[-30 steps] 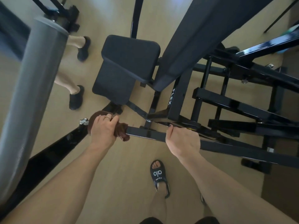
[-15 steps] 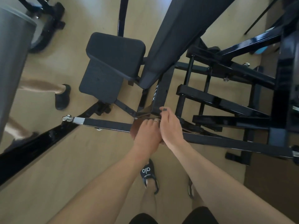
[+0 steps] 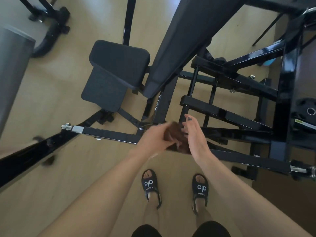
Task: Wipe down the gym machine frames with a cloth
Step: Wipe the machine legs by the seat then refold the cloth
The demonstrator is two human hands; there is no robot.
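The brown cloth has left the black frame bar it was rubbing a second ago. The left hand grips it beside the right hand (fingers loose, off the frame), probably refolding or handing over.

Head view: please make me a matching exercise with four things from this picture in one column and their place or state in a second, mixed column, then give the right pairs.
Things:
1. brown crumpled cloth
2. black padded seat
3. black slide sandals
4. grey round weight plate

Places or states:
A. at the right edge of the picture
B. between the left hand and the right hand
C. on the feet, on the wooden floor
D. above the black metal frame bar, left of the long backrest

Pairs: 1-B, 2-D, 3-C, 4-A
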